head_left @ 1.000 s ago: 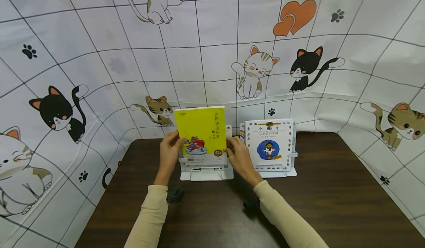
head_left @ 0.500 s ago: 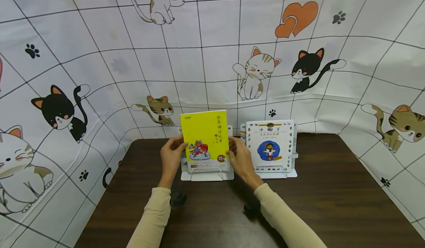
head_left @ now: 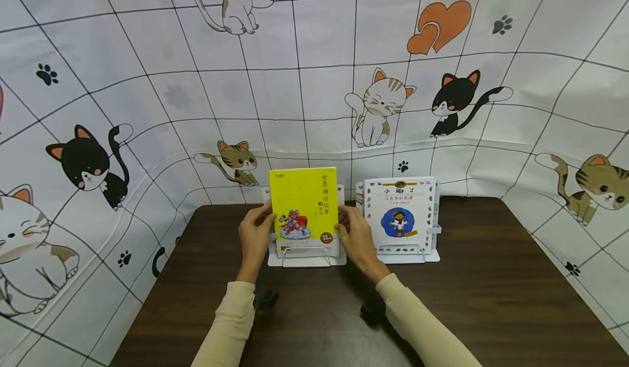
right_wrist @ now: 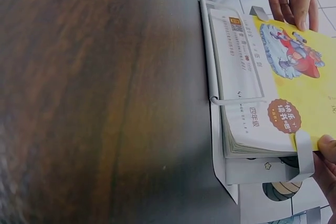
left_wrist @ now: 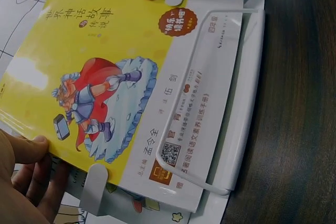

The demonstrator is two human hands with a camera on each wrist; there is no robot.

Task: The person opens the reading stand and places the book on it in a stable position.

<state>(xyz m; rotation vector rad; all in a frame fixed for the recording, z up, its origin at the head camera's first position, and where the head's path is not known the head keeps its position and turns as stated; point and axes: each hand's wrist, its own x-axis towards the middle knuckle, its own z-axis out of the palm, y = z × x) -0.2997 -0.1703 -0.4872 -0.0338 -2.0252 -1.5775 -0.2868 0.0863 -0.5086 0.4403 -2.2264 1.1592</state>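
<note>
A yellow-covered book (head_left: pixel 297 195) with a caped figure on its front stands upright on a white book stand (head_left: pixel 306 263). The stand's wire holder (left_wrist: pixel 173 129) and side clips cross the front of the cover. My left hand (head_left: pixel 255 238) pinches the book's left edge, its thumb on the cover and its fingers behind. At the opposite edge my right hand (head_left: pixel 357 238) holds on the same way; its fingertips are partly hidden in the head view. In the right wrist view the book's bottom edge (right_wrist: pixel 249 150) lies behind the wire.
To the right, a second white stand (head_left: pixel 432 255) holds a white book (head_left: pixel 399 203) with a blue round picture. Both stands rest on a dark wooden table (head_left: pixel 491 290). A cat-printed sheet (head_left: pixel 319 99) hangs behind and at the sides.
Both hands have lowered the yellow book, and its bottom has dropped behind the stand's wire holder. The book has shifted slightly right and straightened. Over the last half second it barely moves.
</note>
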